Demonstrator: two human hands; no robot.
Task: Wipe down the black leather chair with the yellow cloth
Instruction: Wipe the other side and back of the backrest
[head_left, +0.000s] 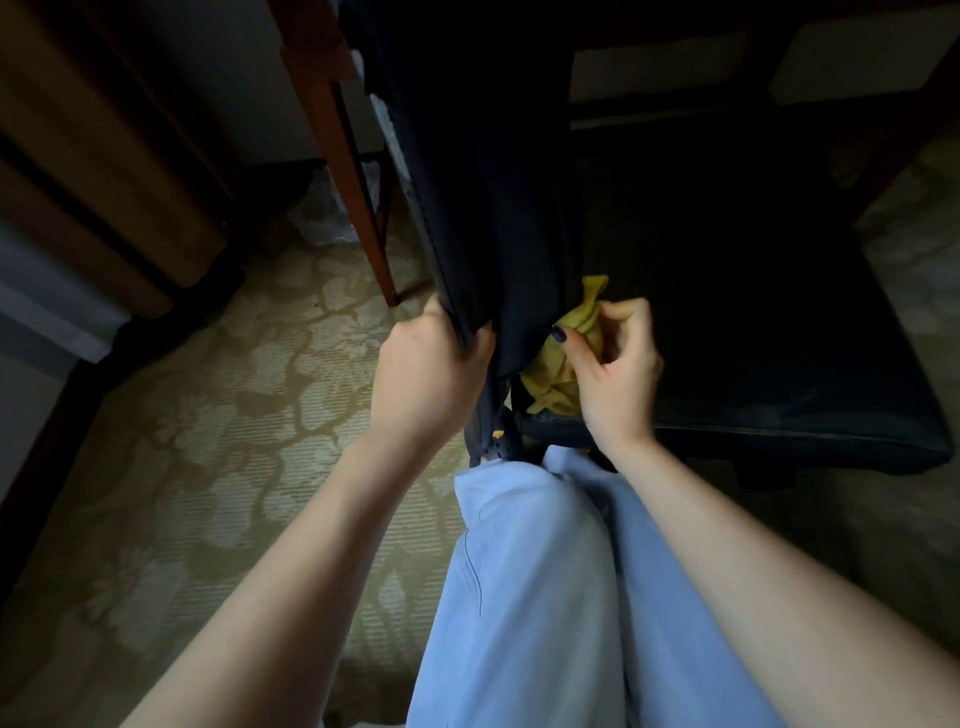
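Observation:
The black leather chair (753, 322) fills the upper right, its seat dark and its backrest rising up the middle of the view. My left hand (426, 374) grips the lower edge of the backrest, fingers curled round it. My right hand (613, 369) pinches the crumpled yellow cloth (561, 374) against the seat's back corner, where the seat meets the backrest. Part of the cloth is hidden behind my fingers and the backrest edge.
A wooden table leg (358, 197) stands left of the chair. Patterned green carpet (218, 426) covers the floor. Dark wooden furniture (93, 171) lines the left side. My legs in light blue trousers (545, 597) are right in front of the chair.

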